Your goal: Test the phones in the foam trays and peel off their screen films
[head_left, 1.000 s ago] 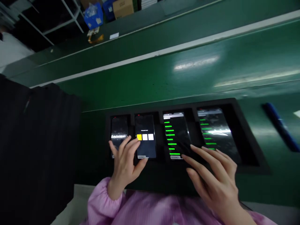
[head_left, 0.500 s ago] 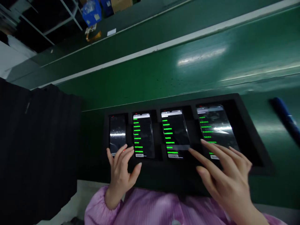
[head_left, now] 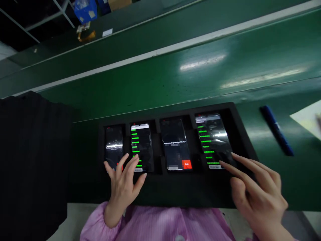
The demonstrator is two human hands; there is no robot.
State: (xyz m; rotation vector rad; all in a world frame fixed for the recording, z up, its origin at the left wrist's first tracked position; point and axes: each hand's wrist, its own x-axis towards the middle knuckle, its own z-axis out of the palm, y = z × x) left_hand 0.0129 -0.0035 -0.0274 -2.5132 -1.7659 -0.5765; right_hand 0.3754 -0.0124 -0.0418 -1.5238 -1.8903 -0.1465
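Four slots would be miscounted at a glance, so I name each: a black foam tray [head_left: 155, 184] holds several smartphones in a row. The leftmost phone [head_left: 114, 140] is dark with a red patch low on its screen. Beside it a phone [head_left: 145, 144] lists green lines. A third phone [head_left: 173, 134] shows a red "Fail" box. The rightmost phone [head_left: 213, 137] lists green lines, and the index fingertip of my right hand [head_left: 260, 190] is at its lower edge. My left hand [head_left: 125, 184] hovers with spread fingers over the two left phones; contact is unclear. Neither hand grips anything.
A blue marker-like pen [head_left: 277, 130] lies on the green bench [head_left: 140, 87] right of the tray. Pale paper [head_left: 308, 117] is at the right edge. Black cloth [head_left: 32, 160] hangs at left. A blue bin [head_left: 85, 10] stands at the back.
My right hand has moved from the third phone to the rightmost one. The third phone's screen has switched from green lines to a dark page with a red box. The view has shifted right.
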